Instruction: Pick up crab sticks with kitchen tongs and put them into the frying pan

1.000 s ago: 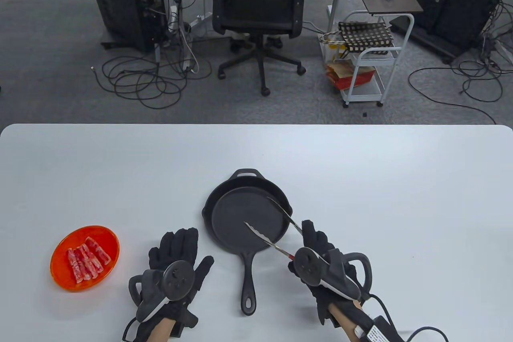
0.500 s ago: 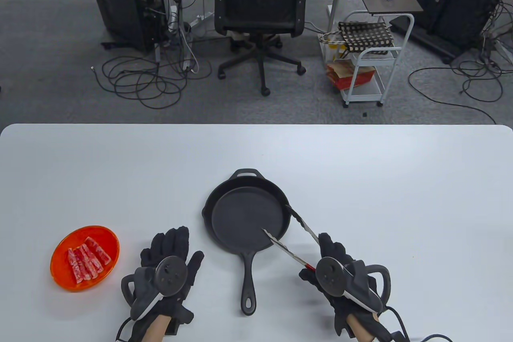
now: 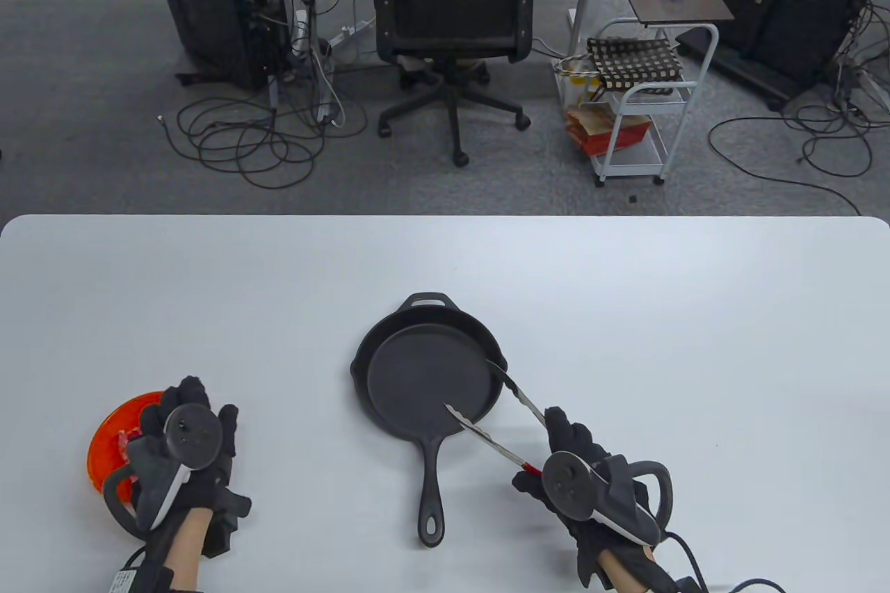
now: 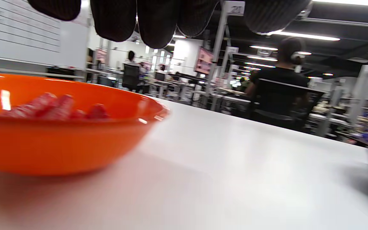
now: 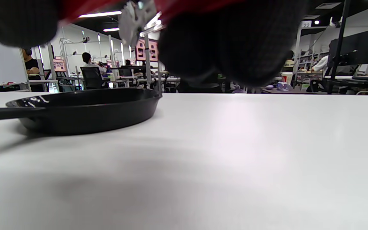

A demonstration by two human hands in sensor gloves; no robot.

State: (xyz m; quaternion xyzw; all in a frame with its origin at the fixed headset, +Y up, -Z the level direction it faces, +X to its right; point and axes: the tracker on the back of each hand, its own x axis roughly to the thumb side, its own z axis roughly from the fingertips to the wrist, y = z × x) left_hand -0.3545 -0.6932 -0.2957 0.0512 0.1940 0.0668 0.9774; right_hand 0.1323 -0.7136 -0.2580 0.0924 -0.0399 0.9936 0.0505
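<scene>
- Honestly, the likeliest slip is at the orange bowl (image 3: 104, 443) in the lower left of the table view: the left hand (image 3: 184, 447) hangs over its right side, fingers straight and loose, holding nothing that I can see. A nudge from those fingers could skid or tip the shallow bowl.
- Crab sticks (image 4: 53, 107) lie piled inside the bowl; from above the hand covers most of them, so I cannot tell whether it touches them.
- Over at the lower right, the right hand (image 3: 580, 475) grips the kitchen tongs (image 3: 497, 409) by the red end, fingers curled round them. The tong arms are spread wide and carry nothing, their tips over the near right edge of the frying pan (image 3: 431, 377).
- To reach the bowl, I'd judge the tongs must cross the pan and its long handle, which points toward the bottom edge; clipping the rim or handle could shove the pan.
- The sticks look slick and soft, so a weak squeeze may drop one on the white table (image 3: 626, 315).
- Beyond the table stand an office chair (image 3: 452, 9), a white trolley (image 3: 646, 106) and loose floor cables (image 3: 257, 141), all well away.
</scene>
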